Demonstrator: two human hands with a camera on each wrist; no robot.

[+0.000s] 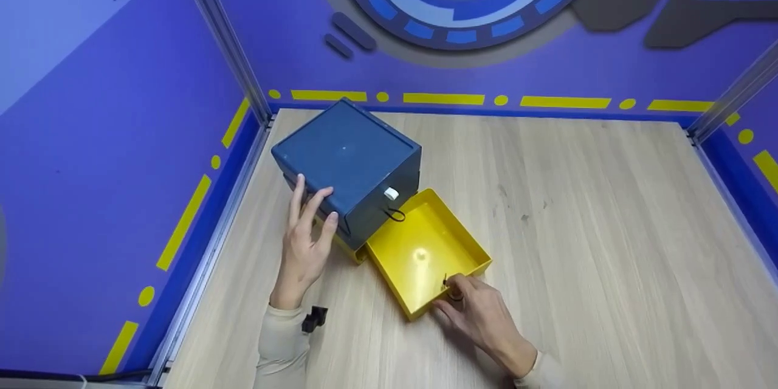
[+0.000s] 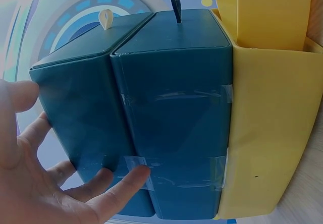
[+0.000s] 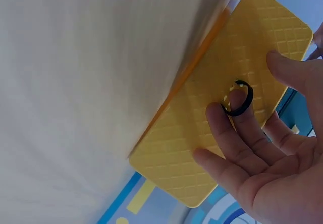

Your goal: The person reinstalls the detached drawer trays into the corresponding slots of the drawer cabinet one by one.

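My left hand (image 1: pixel 304 249) is spread against a dark blue drawer box (image 1: pixel 346 158), its fingertips on the near side and top edge. Two dark blue units, with a white loop (image 2: pixel 105 18) and a black loop (image 2: pixel 175 4), join a yellow outer case (image 2: pixel 275 128), as the left wrist view shows. Out of that case extends a yellow drawer (image 1: pixel 425 249), its inside bare. At the drawer's front my right hand (image 1: pixel 486 319) grips the panel, thumb and fingers on its face and one finger at the rim. A black pull loop (image 3: pixel 246 103) encircles a fingertip.
A pale wood-grain tabletop (image 1: pixel 583 225) lies under everything. Purple-blue printed walls (image 1: pixel 121 152) rise at the left, back and right, with a metal corner post (image 1: pixel 225 36) at the back left. A black clip-like piece (image 1: pixel 314 319) sits by the left sleeve.
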